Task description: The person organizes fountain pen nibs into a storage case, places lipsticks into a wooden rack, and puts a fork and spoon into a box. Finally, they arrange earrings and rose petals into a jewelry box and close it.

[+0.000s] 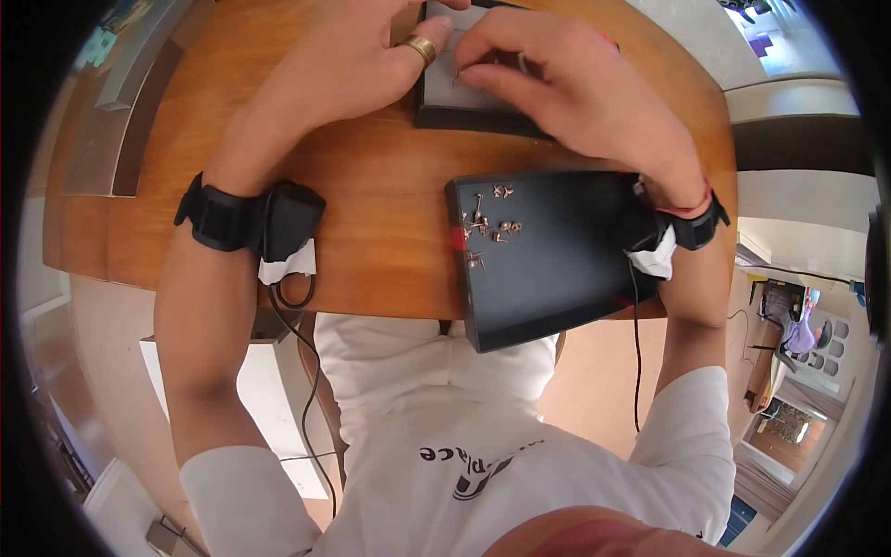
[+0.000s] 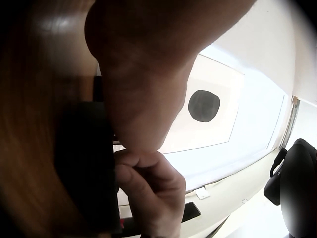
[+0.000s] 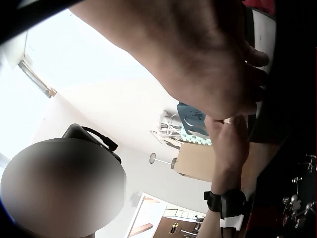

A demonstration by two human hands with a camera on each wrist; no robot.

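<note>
At the far side of the table a black tray with a pale lining [image 1: 441, 90] lies under both hands. My right hand [image 1: 575, 88] reaches over its right part, thumb and index finger pinching a small thin piece [image 1: 456, 80], mostly covered by the fingertips. From the left comes my left hand [image 1: 371, 60], a gold ring on one finger. Its thumb lies straight over the lining, apart from the index finger; the other fingers are out of sight. Nearer the body, a second black tray [image 1: 557, 269] carries several small rose-gold metal pieces [image 1: 483, 223], like stud earrings, along its left side.
The near tray juts over the front edge of the wooden table [image 1: 371, 223]. A grey box-like object [image 1: 116, 139] stands at the table's left. Cables [image 1: 316, 371] hang from both wrist cameras beside the person's lap.
</note>
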